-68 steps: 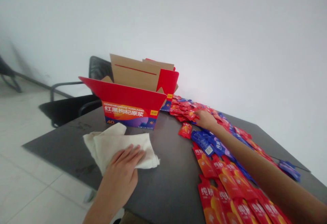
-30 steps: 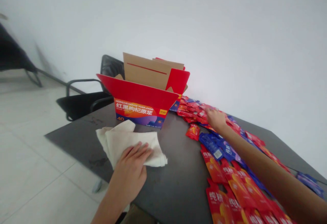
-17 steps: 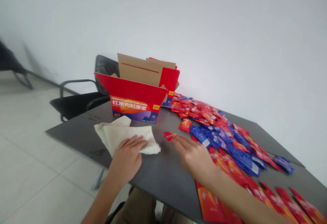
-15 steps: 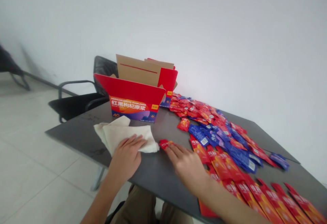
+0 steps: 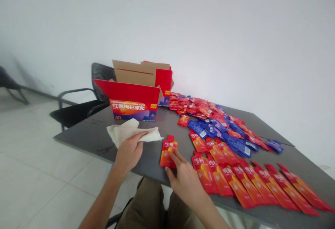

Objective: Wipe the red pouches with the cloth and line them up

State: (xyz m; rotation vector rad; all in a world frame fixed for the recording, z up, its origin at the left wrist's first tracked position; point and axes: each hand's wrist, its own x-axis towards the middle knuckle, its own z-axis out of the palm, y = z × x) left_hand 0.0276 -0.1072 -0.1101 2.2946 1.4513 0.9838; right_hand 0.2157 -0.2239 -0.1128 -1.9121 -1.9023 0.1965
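Note:
My left hand (image 5: 131, 152) is closed on a folded white cloth (image 5: 125, 131), which is partly lifted off the dark table. A red and orange pouch (image 5: 167, 152) lies near the table's front edge with its spout end pointing away from me. My right hand (image 5: 183, 176) has its thumb and fingertips on this pouch's lower right part, pinching it. To the right of that hand, a row of red pouches (image 5: 240, 183) lies side by side, slightly overlapping. Behind them spreads a heap of mixed red pouches (image 5: 199, 107) and blue pouches (image 5: 235, 143).
An open red carton (image 5: 131, 100) with raised flaps stands beyond the cloth, and a second carton (image 5: 164, 82) is behind it. A black armchair (image 5: 78, 107) is at the table's left. The grey table (image 5: 86, 131) has its front edge just above my knees.
The cloth, flatter under my left hand before, is now gathered in it and partly raised. My right hand has moved nearer to me, and the pouch beneath it now shows almost whole.

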